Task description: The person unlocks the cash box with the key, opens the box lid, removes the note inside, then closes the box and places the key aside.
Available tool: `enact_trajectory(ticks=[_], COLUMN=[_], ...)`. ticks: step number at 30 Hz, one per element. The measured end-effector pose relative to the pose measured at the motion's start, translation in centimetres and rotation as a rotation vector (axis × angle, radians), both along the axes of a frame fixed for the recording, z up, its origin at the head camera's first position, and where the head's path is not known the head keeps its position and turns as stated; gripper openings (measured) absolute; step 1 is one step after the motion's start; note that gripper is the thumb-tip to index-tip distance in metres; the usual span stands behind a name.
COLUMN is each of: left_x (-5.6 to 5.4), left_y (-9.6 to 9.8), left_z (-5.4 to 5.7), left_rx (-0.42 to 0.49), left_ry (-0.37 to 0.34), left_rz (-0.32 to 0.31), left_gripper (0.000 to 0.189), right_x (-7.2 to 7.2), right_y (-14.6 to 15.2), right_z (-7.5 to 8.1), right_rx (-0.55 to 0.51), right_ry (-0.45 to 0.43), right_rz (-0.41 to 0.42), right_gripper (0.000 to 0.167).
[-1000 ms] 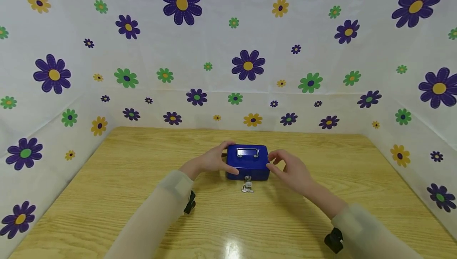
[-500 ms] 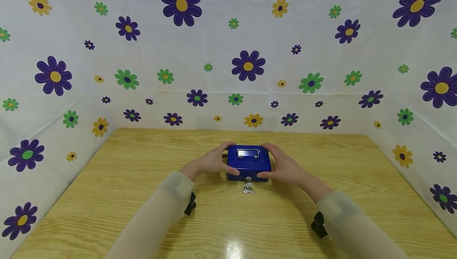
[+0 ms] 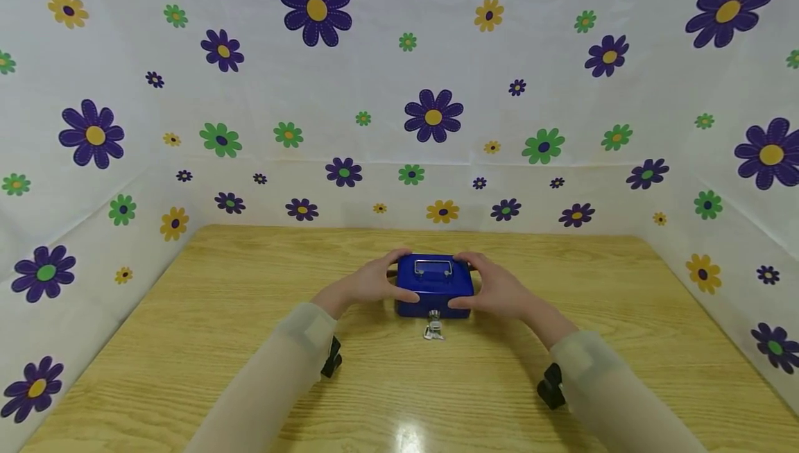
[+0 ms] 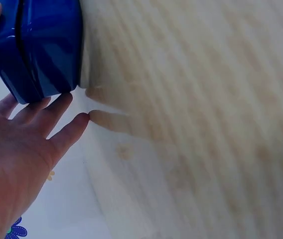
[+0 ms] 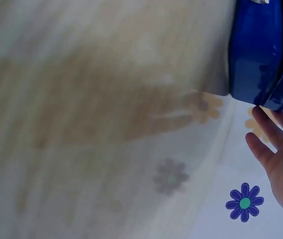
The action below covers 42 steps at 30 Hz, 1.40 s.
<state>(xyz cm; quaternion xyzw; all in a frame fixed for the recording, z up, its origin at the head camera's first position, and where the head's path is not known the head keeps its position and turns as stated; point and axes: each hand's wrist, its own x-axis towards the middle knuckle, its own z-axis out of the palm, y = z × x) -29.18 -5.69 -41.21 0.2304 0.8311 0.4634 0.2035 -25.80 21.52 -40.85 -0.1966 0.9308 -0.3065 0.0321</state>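
A blue metal cash box sits on the wooden table, its lid down and a silver carry handle on top. From the lock on its front hang keys. My left hand holds the box's left end, thumb at the front and fingers reaching round the back. At the other end my right hand grips it the same way. The left wrist view shows fingers against the blue box; in the right wrist view, fingers lie along the other end.
The wooden table extends around the box on all sides. White cloth printed with purple, green and yellow flowers stands behind it and along both sides. Each forearm carries a dark wrist camera under its pale sleeve.
My right hand has gone from fingertips at the box's right side to a grip round that end, with the thumb in front. The left hand keeps its hold; the box has barely shifted.
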Motion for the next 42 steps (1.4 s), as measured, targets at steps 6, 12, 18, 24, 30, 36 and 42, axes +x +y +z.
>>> enact_trajectory(ticks=[6, 12, 18, 24, 30, 36, 42], left_x=[-0.5, -1.3, -1.8, -2.4, -3.4, -4.3, -4.7], left_y=[-0.1, 0.2, 0.8, 1.7, 3.0, 3.6, 3.5], left_z=[0.6, 1.1, 1.6, 1.6, 1.0, 0.9, 1.3], left_rx=[-0.076, -0.062, -0.053, 0.028, 0.113, 0.13, 0.088], left_ry=[0.036, 0.052, 0.07, 0.076, 0.155, 0.184, 0.164], left_rz=[0.023, 0.079, 0.203, 0.334, 0.457, 0.524, 0.538], left_gripper=[0.086, 0.079, 0.089, 0.089, 0.071, 0.068, 0.07], right_x=[-0.5, -1.4, -2.4, -3.5, -4.7, -5.7, -6.2], right_y=[0.1, 0.1, -0.4, -0.9, -1.1, -1.6, -2.0], right_z=[1.0, 2.0, 2.6, 3.0, 2.9, 2.6, 2.3], right_rx=[-0.009, -0.048, -0.042, -0.089, -0.154, -0.196, -0.189], right_ry=[-0.041, -0.051, -0.008, 0.026, 0.029, 0.044, 0.057], right_rz=[-0.02, -0.052, -0.124, -0.204, -0.275, -0.363, -0.401], right_gripper=[0.077, 0.066, 0.066, 0.07, 0.071, 0.077, 0.077])
